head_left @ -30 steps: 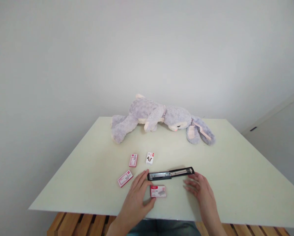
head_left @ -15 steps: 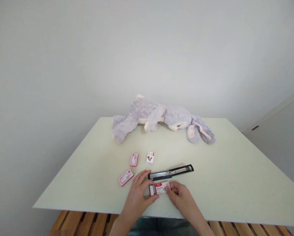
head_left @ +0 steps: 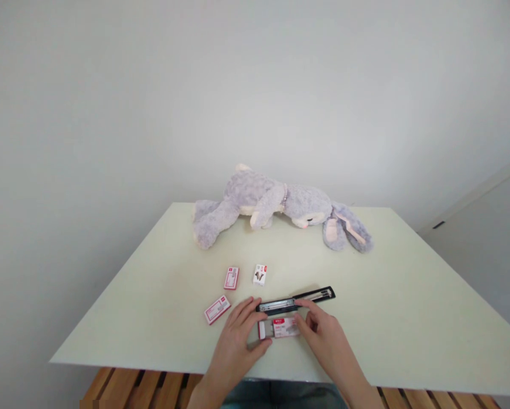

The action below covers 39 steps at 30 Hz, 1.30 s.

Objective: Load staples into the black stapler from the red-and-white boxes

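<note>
A red-and-white staple box (head_left: 285, 328) lies at the table's front, its sleeve slid partly off so the inner tray's white end shows at the left. My left hand (head_left: 238, 336) is closed around that tray end, thumb on the near side and fingers on the far side. Just beyond it an opened black stapler (head_left: 278, 307) lies with its metal channel exposed. My right hand (head_left: 322, 332) has its index finger stretched to the stapler's middle and its thumb by the box's right end; its other fingers are curled, and it appears to grip nothing.
Two more pink-edged boxes, one upper (head_left: 231, 278) and one lower (head_left: 217, 309), lie left of the stapler. A small white box (head_left: 260, 275) with a dark clip picture is behind it. A plush rabbit (head_left: 276, 199) lies along the back of the table (head_left: 153, 284).
The box's sleeve has slid right, widening the gap at the tray. My right hand has let go of the sleeve and reached its index finger out to the stapler.
</note>
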Motion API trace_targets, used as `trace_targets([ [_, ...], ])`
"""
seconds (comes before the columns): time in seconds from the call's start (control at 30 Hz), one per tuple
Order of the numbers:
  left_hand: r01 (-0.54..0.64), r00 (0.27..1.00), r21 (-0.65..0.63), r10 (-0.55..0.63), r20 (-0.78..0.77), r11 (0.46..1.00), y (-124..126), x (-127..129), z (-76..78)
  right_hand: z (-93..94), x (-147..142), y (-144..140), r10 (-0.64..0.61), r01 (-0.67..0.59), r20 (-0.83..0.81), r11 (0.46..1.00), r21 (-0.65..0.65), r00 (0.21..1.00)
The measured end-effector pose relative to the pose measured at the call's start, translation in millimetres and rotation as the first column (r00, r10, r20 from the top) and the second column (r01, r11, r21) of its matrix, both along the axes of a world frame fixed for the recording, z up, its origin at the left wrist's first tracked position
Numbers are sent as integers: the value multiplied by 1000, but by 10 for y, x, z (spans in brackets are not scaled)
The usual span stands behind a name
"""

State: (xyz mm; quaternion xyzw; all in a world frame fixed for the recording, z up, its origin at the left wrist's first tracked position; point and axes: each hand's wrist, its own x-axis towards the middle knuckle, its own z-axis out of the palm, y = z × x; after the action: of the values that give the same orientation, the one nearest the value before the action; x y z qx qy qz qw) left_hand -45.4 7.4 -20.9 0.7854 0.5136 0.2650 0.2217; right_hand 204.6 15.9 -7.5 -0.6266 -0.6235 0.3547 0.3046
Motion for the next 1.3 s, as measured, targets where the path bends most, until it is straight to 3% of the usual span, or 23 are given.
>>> trace_targets([
  [0.3, 6, 1000, 14, -6, 8, 1000, 7, -12, 17, 57, -47, 68, 78, -76, 102, 997, -27, 992],
  [0.5, 17, 1000, 27, -18, 18, 999, 9, -12, 2, 235, -337, -27, 262, -255, 160, 965, -63, 952],
  [0.73, 2, 1000, 6, -2, 27, 1000, 12, -13, -1, 212, -419, -6, 301, -273, 331, 953, -128, 894],
  [0.83, -6, 999, -3, 6, 34, 1000, 13, -11, -7, 316, -434, 79, 360, -344, 460, 931, -122, 812],
  [1.0, -1, 999, 0, 1, 49, 1000, 15, -5, 1, 501, -604, 299, 487, -498, 672, 844, -198, 558],
  [1.17, -9, 998, -2, 9, 56, 1000, 9, -11, 15, 545, -740, 441, 561, -616, 680, 762, -201, 472],
  [1.3, -10, 998, -1, 10, 60, 1000, 13, -17, 17, 550, -633, 463, 600, -685, 666, 706, -181, 443],
])
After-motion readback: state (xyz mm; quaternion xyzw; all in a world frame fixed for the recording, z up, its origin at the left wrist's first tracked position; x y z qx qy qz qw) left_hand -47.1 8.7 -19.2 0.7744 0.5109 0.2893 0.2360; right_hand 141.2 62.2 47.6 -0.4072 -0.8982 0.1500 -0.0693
